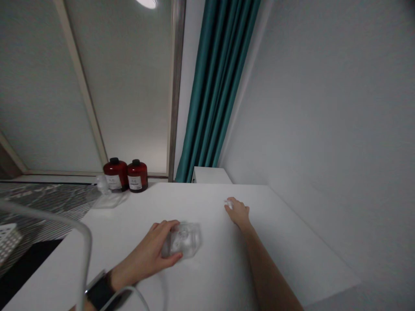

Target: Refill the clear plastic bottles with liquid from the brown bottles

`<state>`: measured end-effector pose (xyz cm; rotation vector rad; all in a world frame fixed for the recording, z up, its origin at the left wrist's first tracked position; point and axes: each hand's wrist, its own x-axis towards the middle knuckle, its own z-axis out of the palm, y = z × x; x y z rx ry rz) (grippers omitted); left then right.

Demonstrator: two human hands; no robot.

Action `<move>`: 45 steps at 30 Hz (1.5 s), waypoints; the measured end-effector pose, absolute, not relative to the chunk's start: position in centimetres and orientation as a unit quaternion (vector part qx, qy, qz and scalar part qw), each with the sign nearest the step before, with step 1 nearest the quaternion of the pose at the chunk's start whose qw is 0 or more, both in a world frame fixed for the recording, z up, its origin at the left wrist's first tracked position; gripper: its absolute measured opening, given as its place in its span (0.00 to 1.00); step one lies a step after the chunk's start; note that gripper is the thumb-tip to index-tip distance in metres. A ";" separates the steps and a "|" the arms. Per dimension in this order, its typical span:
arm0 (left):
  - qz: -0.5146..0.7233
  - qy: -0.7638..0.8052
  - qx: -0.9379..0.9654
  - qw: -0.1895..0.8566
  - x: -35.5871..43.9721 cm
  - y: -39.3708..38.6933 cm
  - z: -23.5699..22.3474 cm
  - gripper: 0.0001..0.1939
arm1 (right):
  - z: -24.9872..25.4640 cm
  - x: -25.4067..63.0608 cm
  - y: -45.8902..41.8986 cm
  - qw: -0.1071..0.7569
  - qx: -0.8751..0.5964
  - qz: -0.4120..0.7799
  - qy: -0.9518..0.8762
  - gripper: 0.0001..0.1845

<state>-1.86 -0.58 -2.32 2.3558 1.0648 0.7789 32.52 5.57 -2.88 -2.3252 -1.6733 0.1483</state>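
My left hand (157, 248) is wrapped around the near-left side of a clear, many-sided plastic container (188, 240) on the white table (207, 285). Its thumb and fingers press on opposite edges, and some small clear shape shows inside or on top. Farther off to the right, my right hand (239, 212) is closed at the fingertips around a small clear, whitish piece (229, 203), just over the tabletop. The exact kind of that piece is too small and blurred to tell. A dark-banded watch (100, 290) sits on my left wrist.
Two dark red bottles (137, 176) with black caps stand at the table's far left. Beside them lies a clear flat piece (108, 200) with a rounded clear object (103, 184). A pale curved tube (86, 242) crosses the near left. Right of the table rises a wall (324, 129).
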 end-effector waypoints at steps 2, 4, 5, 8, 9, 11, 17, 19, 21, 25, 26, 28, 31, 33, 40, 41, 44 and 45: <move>0.283 0.384 0.851 0.219 -1.9 -0.6 -2.3 0.31 | -2.9 32.5 5.6 0.133 -0.805 0.049 -0.576 0.19; 0.284 0.384 0.851 0.220 -1.9 -0.5 -2.3 0.31 | -3.0 32.5 5.7 0.138 -0.804 0.048 -0.576 0.20; 0.283 0.384 0.850 0.221 -1.9 -0.5 -2.3 0.31 | -3.1 32.5 5.7 0.143 -0.803 0.048 -0.577 0.20; 0.277 0.385 0.851 0.226 -1.9 -0.6 -2.2 0.30 | -3.2 32.6 5.5 0.167 -0.798 0.046 -0.578 0.23; 0.275 0.385 0.851 0.227 -1.9 -0.6 -2.2 0.30 | -3.1 32.6 5.4 0.179 -0.795 0.043 -0.577 0.25; 0.270 0.385 0.852 0.229 -1.9 -0.6 -2.0 0.30 | -2.7 32.6 5.1 0.209 -0.788 0.033 -0.579 0.28; 0.241 0.392 0.856 0.236 -1.6 -1.1 -0.5 0.31 | -0.5 28.6 3.3 0.335 -0.667 0.039 -0.665 0.23; 0.239 0.390 0.861 0.223 -1.5 -1.3 0.2 0.31 | -0.1 25.9 2.1 0.360 -0.598 0.080 -0.712 0.20; 0.234 0.391 0.865 0.211 -1.6 -1.3 0.6 0.32 | 0.0 23.2 0.8 0.381 -0.527 0.129 -0.749 0.19; 0.222 0.422 0.857 0.196 -2.0 -1.1 0.8 0.35 | -0.3 20.3 -0.9 0.392 -0.389 0.285 -0.783 0.30; 0.220 0.428 0.855 0.195 -2.1 -1.0 0.7 0.35 | -0.4 20.1 -1.0 0.382 -0.389 0.304 -0.781 0.35; 0.218 0.435 0.851 0.196 -2.2 -1.0 0.6 0.36 | -0.6 20.2 -1.1 0.366 -0.403 0.326 -0.773 0.41; 0.219 0.436 0.847 0.210 -2.4 -1.2 0.4 0.38 | -0.9 20.5 -1.0 0.354 -0.421 0.343 -0.762 0.47; 0.218 0.431 0.848 0.218 -2.4 -1.3 0.7 0.39 | -1.1 20.4 -1.0 0.353 -0.426 0.349 -0.756 0.49; 0.141 0.379 0.896 0.184 -3.6 -0.3 3.8 0.33 | -1.5 19.5 -1.1 0.369 -0.410 0.338 -0.763 0.44; 0.138 0.378 0.897 0.182 -4.0 -0.1 4.1 0.33 | -1.7 19.6 -1.1 0.382 -0.400 0.329 -0.765 0.40; 0.169 0.394 0.887 0.175 -5.5 0.2 3.8 0.34 | -2.1 19.7 -0.6 0.433 -0.390 0.293 -0.757 0.27; 0.189 0.407 0.878 0.168 -6.1 0.3 3.5 0.34 | -2.2 19.7 -0.3 0.446 -0.396 0.280 -0.752 0.25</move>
